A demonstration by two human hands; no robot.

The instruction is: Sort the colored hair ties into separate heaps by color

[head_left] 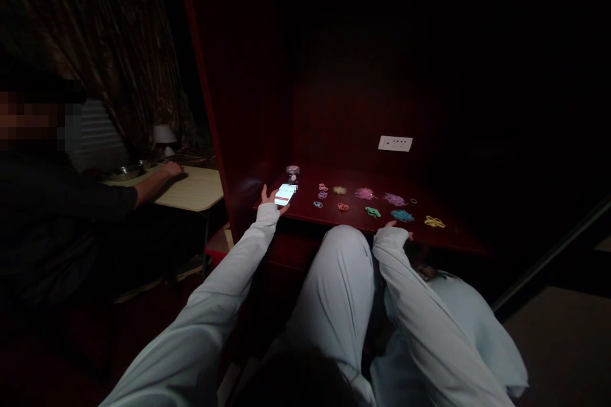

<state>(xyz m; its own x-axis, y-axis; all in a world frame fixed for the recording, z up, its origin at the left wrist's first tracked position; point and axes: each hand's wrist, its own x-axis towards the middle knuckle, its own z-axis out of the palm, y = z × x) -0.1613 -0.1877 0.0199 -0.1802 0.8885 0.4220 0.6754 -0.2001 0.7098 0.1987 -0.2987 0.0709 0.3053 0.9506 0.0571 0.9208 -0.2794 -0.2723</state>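
My left hand point(268, 196) is closed around a smartphone point(285, 194) with a lit screen, held at the left end of a dark red desktop point(315, 214). My right hand point(400, 226) rests by the desktop's front edge; the sleeve and dim light hide most of its fingers. Just beyond it lies a pile of blue elastic bands point(401, 215). Green bands point(373, 212) are to its left and yellow bands point(434, 222) to its right. Farther back sit pink bands point(365, 193), purple bands point(394, 200) and pale yellow bands point(340, 190). Orange bands point(343, 206) lie nearer the phone.
A small round container point(293, 173) stands behind the phone. On the back wall is a white power socket point(396, 143). Beyond the partition point(203, 95) at left, another person point(52, 203) sits with an arm on a light folding table point(195, 189); metal bowls point(125, 171) stand there.
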